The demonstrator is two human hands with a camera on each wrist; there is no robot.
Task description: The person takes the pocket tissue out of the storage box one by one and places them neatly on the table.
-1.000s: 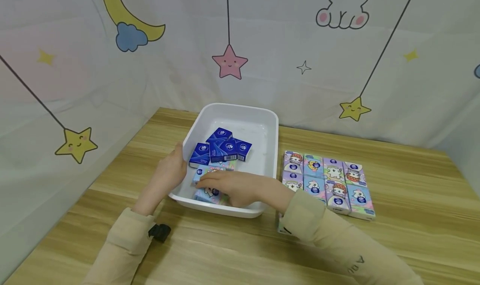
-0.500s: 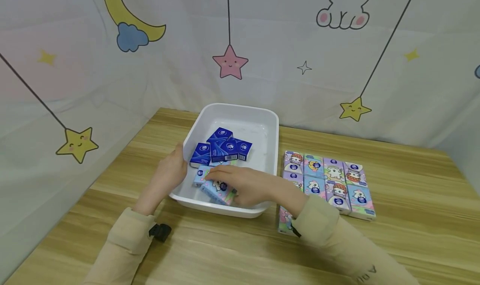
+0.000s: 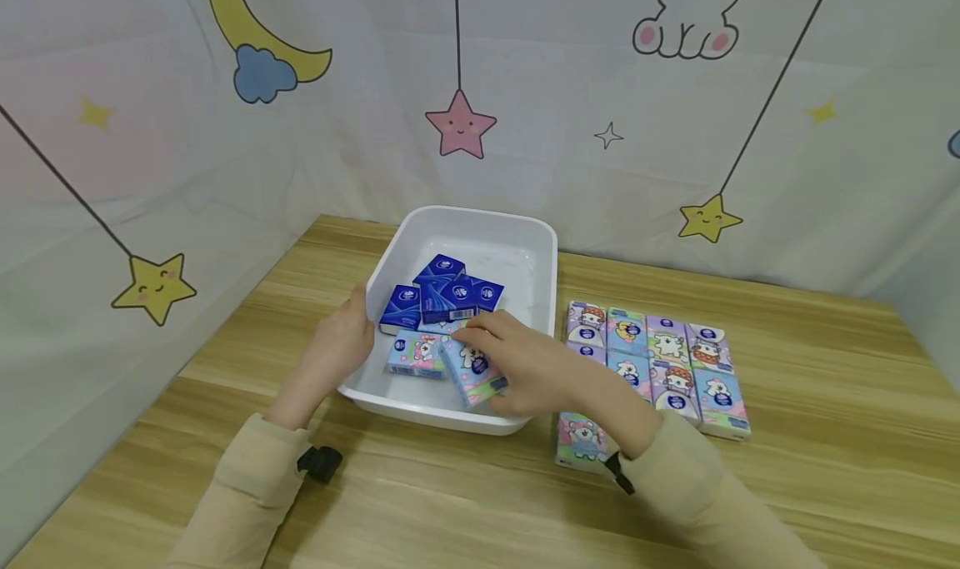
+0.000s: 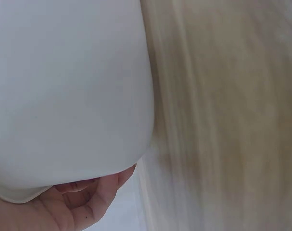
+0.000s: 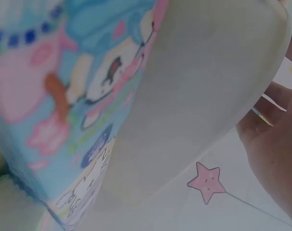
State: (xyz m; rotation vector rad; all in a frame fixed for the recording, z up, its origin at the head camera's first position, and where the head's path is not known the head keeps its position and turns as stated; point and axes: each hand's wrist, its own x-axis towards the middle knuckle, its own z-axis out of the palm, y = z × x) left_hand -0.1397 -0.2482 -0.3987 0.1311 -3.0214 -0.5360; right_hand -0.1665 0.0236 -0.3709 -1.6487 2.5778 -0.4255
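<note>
Wooden table (image 3: pixel 420 486): my left hand (image 3: pixel 341 340) steadies the white tray's (image 3: pixel 480 223) left rim while my right hand (image 3: pixel 517 365) grips a pastel tissue pack (image 3: pixel 471 371); best lifted level, clear of the near wall.

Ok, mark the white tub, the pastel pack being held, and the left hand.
white tub (image 3: pixel 546 252), head view, far right rim.
pastel pack (image 3: pixel 471 371), head view, top face.
left hand (image 3: pixel 341 340), head view, back of hand.

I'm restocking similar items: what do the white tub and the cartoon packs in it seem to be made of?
The white tub looks like smooth moulded plastic: rounded corners, rolled rim, slight sheen. The cartoon pack gripped by the right hand appears wrapped in glossy printed film, probably over soft tissue, though the contents are hidden.
</note>
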